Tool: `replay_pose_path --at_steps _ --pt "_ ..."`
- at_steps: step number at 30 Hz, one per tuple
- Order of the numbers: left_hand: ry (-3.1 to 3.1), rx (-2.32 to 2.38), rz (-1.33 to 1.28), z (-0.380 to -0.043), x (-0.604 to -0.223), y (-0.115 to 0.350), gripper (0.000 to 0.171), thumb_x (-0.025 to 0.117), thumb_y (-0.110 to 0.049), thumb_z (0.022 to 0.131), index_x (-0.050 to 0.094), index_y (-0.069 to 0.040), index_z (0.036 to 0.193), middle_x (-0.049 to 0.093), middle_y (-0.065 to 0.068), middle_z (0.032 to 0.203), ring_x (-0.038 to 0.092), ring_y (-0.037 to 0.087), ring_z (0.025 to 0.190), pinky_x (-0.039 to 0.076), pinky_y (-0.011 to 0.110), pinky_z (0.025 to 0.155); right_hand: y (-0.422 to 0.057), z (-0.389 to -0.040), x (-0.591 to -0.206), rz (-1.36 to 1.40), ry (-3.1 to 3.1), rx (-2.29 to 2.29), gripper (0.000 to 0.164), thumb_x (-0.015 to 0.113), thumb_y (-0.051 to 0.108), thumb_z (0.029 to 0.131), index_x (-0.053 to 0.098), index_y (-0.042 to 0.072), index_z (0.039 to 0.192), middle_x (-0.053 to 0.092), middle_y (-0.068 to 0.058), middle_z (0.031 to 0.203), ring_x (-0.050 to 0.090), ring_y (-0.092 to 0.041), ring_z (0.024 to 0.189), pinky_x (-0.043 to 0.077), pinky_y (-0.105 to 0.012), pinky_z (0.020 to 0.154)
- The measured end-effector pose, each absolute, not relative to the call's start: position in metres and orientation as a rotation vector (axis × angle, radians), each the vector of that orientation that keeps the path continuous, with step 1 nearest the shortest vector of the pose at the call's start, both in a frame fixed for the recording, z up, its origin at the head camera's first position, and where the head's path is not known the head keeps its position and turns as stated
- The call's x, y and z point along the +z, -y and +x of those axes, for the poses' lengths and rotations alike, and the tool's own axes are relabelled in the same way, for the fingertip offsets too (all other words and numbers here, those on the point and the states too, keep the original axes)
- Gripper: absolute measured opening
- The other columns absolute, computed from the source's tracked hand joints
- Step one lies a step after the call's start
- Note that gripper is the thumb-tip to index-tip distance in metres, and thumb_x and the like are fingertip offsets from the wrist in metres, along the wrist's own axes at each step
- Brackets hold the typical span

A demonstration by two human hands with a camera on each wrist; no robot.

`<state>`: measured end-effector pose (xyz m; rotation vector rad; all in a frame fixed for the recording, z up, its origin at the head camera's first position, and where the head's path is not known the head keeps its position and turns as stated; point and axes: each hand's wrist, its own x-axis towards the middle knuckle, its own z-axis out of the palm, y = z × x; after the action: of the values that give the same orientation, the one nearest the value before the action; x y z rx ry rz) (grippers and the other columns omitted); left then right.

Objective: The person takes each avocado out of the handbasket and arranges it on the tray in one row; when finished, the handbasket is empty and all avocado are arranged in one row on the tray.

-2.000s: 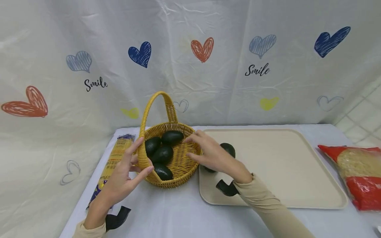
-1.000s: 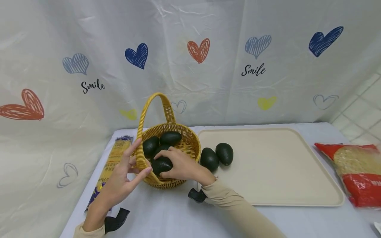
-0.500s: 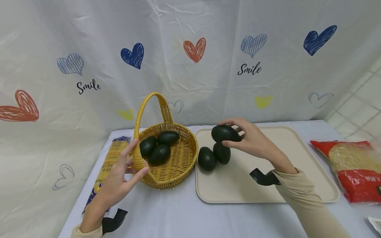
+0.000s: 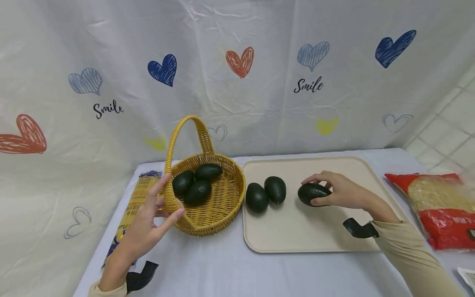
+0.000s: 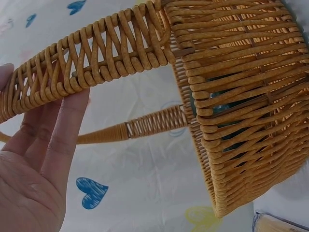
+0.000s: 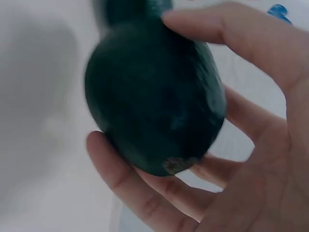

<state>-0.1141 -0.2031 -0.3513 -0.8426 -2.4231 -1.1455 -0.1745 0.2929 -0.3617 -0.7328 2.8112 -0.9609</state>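
My right hand grips a dark green avocado between thumb and fingers, low over the middle of the beige tray. In the right wrist view the held avocado fills the centre, its stem end towards the palm. Two more avocados, one nearer the rim and one beside it, lie at the tray's left side. My left hand holds the yellow wicker basket at the base of its handle, fingers behind it. Three avocados lie inside, towards the basket's left.
A yellow packet of noodles lies left of the basket, partly behind my left hand. A red and clear bag sits right of the tray. The white curtain with printed hearts hangs behind the table.
My right hand took an avocado from the front of the basket, carried it right over the tray and lowered it. The left hand stays at the handle.
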Motion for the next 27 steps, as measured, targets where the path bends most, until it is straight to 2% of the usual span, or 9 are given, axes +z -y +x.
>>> replay_pose_path --at_steps 4,7,10,15,19,27 --pt "2.427 -1.148 -0.838 -0.115 -0.352 0.203 0.100 0.076 0.012 0.087 0.020 -0.013 0.166 0.073 0.011 0.106 0.071 0.009 0.085 0.063 0.027 0.074 -0.293 -0.176 -0.370 -0.764 -2.755 -0.947 0.048 0.089 0.023 0.084 0.071 0.012 0.127 0.068 0.000 0.118 0.061 -0.016 0.103 0.054 -0.031 0.086" --pt "2.431 -1.152 -0.833 -0.116 -0.352 0.202 0.100 0.076 0.011 0.087 0.021 -0.013 0.166 0.073 0.013 0.110 0.072 0.009 0.086 0.063 0.027 0.074 -0.295 -0.177 -0.373 -0.755 -2.770 -0.963 0.045 0.089 0.023 0.085 0.072 0.012 0.125 0.070 0.002 0.119 0.062 -0.018 0.107 0.054 -0.035 0.091" --pt "2.426 -1.152 -0.842 -0.116 -0.352 0.202 0.100 0.076 0.012 0.087 0.020 -0.012 0.166 0.073 0.013 0.109 0.072 0.009 0.086 0.063 0.028 0.074 -0.295 -0.180 -0.375 -0.712 -2.809 -0.991 0.044 0.087 0.022 0.087 0.070 0.009 0.125 0.070 -0.004 0.123 0.064 -0.027 0.109 0.054 -0.040 0.091" --pt "2.411 -1.136 -0.855 -0.116 -0.352 0.203 0.102 0.076 0.014 0.085 0.020 -0.012 0.166 0.073 0.007 0.100 0.072 0.009 0.084 0.063 0.027 0.073 -0.293 -0.185 -0.382 -0.558 -2.908 -1.036 0.040 0.084 0.017 0.091 0.069 0.003 0.125 0.058 -0.025 0.130 0.063 -0.047 0.109 0.055 -0.054 0.088" --pt "2.412 -1.127 -0.846 -0.116 -0.351 0.203 0.101 0.077 0.013 0.084 0.021 -0.009 0.166 0.072 0.005 0.099 0.071 0.008 0.084 0.063 0.027 0.073 -0.292 -0.188 -0.386 -0.427 -2.976 -1.040 0.036 0.080 0.017 0.094 0.069 0.000 0.124 0.052 -0.032 0.132 0.060 -0.054 0.114 0.051 -0.064 0.092" --pt "2.412 -1.113 -0.832 -0.115 -0.352 0.203 0.105 0.078 0.014 0.083 0.020 -0.013 0.167 0.068 -0.002 0.093 0.069 0.007 0.082 0.062 0.024 0.074 -0.281 -0.192 -0.389 -0.447 -2.850 -1.160 0.047 0.080 0.016 0.094 0.063 -0.006 0.132 0.044 -0.035 0.137 0.051 -0.057 0.125 0.053 -0.061 0.101"
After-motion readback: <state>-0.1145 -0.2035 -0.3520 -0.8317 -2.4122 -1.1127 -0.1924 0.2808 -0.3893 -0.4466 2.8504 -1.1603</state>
